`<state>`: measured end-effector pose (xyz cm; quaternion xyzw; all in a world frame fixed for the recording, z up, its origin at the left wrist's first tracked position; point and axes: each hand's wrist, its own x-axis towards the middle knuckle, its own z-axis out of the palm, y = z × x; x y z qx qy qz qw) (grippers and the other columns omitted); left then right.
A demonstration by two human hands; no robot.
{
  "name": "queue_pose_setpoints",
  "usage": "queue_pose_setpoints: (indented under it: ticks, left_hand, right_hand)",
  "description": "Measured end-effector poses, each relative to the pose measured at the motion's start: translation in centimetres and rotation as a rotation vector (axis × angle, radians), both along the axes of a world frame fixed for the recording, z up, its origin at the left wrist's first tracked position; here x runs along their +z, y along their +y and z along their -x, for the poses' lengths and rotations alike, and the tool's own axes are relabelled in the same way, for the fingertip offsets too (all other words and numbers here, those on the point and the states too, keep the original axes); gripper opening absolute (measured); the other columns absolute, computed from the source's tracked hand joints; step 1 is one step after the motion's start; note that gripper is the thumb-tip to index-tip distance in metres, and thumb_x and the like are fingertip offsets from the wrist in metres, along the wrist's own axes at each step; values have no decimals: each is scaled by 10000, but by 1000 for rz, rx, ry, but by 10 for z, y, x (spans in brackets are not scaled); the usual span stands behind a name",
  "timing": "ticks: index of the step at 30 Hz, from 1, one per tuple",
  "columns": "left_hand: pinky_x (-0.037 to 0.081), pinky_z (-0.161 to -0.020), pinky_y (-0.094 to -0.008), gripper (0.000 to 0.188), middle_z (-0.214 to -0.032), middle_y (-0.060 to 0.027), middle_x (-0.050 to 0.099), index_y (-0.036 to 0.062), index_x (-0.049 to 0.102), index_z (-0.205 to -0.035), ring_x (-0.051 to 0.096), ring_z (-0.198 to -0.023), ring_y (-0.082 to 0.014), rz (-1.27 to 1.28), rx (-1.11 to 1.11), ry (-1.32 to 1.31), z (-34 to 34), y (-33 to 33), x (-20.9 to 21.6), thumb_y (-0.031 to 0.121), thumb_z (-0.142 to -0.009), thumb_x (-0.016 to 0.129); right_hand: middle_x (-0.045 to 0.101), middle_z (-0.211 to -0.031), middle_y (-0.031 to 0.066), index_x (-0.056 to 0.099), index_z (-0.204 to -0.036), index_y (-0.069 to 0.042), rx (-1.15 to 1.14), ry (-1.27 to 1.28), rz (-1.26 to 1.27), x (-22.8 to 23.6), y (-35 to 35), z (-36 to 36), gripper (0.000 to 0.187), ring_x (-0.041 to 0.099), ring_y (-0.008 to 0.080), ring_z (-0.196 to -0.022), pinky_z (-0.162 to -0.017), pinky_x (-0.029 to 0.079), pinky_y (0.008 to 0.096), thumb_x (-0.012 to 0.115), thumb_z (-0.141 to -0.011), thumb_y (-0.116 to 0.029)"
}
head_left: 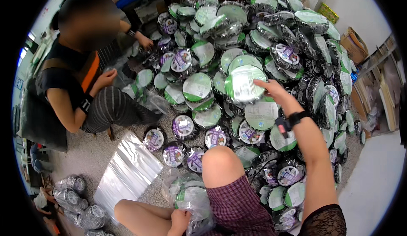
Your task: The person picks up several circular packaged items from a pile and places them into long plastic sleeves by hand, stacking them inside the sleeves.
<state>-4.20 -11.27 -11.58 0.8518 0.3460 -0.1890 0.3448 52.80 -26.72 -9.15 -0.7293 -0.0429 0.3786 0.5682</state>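
Note:
My right hand (274,90) reaches out over a big heap and grips the near right edge of a round, film-wrapped pack (245,84) with a green and white face. My left hand (180,221) is low beside my knee, its fingers closed on the edge of a clear plastic bag (199,212). Inside that bag, more green and white round packs (191,195) show through the film. Just below the held pack lies another round pack (261,114), face up in the heap. A black band with a small device (292,120) sits on my right wrist.
The heap of round packs (212,85) spreads ahead and to the right. Flat clear bags (129,168) lie on the floor left of my knee. Filled bags (78,200) stand at lower left. A co-worker (80,70) sits at the heap's left side. Shelving (377,79) stands far right.

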Motion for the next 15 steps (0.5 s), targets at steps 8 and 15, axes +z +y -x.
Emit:
queue_pose_setpoints:
  ticks: [8, 15]
  left_hand:
    - [442, -509, -451, 271, -568, -225, 553, -37, 605, -604, 577, -530, -379, 2, 43, -121, -19, 10, -4, 186, -756, 587]
    - [416, -486, -413, 234, -562, -228, 543, -52, 611, -675, 571, -493, -349, 11, 0, -121, -24, -1, 14, 146, -793, 570]
  right_hand:
    - [511, -1202, 148, 420, -1300, -73, 613, -975, 604, -27, -70, 82, 719, 495, 311, -1136, -1099, 165, 512, 711, -698, -337]
    - [470, -1148, 162, 386, -1282, -34, 578, -1199, 481, -61, -57, 197, 789, 457, 353, -1101, -956, 393, 431, 729, -575, -94]
